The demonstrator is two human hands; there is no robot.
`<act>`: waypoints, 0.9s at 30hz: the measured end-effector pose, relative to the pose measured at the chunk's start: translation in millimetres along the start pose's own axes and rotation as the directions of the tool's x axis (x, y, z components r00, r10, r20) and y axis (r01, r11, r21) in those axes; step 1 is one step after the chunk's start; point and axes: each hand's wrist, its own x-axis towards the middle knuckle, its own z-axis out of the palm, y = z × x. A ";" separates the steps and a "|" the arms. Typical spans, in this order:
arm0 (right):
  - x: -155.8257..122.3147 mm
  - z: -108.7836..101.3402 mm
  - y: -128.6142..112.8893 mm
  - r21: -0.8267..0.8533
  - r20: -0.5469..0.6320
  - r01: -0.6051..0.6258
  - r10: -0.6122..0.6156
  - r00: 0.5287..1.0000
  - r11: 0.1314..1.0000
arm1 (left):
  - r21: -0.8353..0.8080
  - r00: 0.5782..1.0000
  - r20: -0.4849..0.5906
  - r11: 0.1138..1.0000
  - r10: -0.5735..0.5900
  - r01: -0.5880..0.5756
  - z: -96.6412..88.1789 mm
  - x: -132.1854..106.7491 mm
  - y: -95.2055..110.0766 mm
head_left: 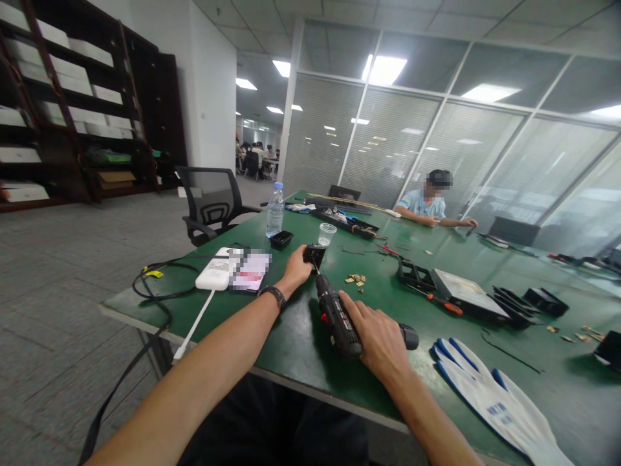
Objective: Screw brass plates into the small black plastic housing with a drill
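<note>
My left hand (297, 268) grips a small black plastic part (314, 254) above the green table. In my right hand (381, 336) is a black cordless drill (337, 317), lying on its side with its handle out to the right. The drill's bit points away from me and meets the black part, or comes very near it; I cannot tell which. A clear plastic cup (326, 234) stands just behind the part. Several small brass-coloured pieces (356, 279) lie to the right of the drill's tip.
Left of my hands are a white power bank (215, 269), a phone (251, 270), a water bottle (275, 210) and a small black tray (281, 239). To the right lie an orange-handled screwdriver (451, 309), black holders (416, 275) and a white-and-blue glove (495, 395). Across the table sits another person (424, 204).
</note>
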 end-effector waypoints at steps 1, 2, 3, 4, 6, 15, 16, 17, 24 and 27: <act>-0.1 0.0 -0.1 0.003 0.002 0.006 -0.006 1.000 1.000 | 0.001 1.000 0.001 1.000 0.000 0.000 -0.2 0.0 0.3; -0.2 0.1 -0.2 0.007 0.002 0.015 -0.015 1.000 1.000 | 0.002 1.000 0.002 1.000 0.000 0.000 -0.4 -0.1 0.6; -0.4 0.1 -0.2 0.008 -0.001 0.018 -0.018 1.000 1.000 | 0.002 1.000 0.003 1.000 0.001 -0.001 -0.6 -0.1 0.9; -0.6 0.2 -0.2 0.005 -0.006 0.016 -0.016 1.000 1.000 | 0.002 1.000 0.003 1.000 0.002 -0.002 -0.9 -0.2 1.2; -1.1 0.3 -0.2 -0.004 -0.017 0.007 -0.007 1.000 1.000 | 0.003 1.000 0.004 1.000 0.004 -0.004 -1.4 -0.6 1.9; -1.9 2.9 -0.9 -0.022 -0.021 0.010 -0.010 1.000 1.000 | 0.018 1.000 -0.010 1.000 -0.002 0.003 -3.8 -2.3 7.9; -2.1 3.2 -0.9 -0.021 -0.024 0.011 -0.012 1.000 1.000 | 0.017 1.000 -0.009 1.000 -0.003 0.003 -3.8 -2.3 8.3; -2.2 3.3 -1.0 -0.019 -0.026 0.012 -0.013 1.000 1.000 | 0.014 1.000 -0.009 1.000 -0.004 0.004 -3.8 -2.2 8.7; -2.5 3.7 -1.2 -0.024 -0.024 0.006 -0.007 1.000 1.000 | 0.001 1.000 -0.011 1.000 -0.013 0.013 -5.1 -3.6 13.1; -1.4 4.4 -1.0 -0.029 -0.013 0.002 -0.003 1.000 1.000 | -0.006 1.000 -0.014 1.000 -0.013 0.013 -5.4 -3.9 14.4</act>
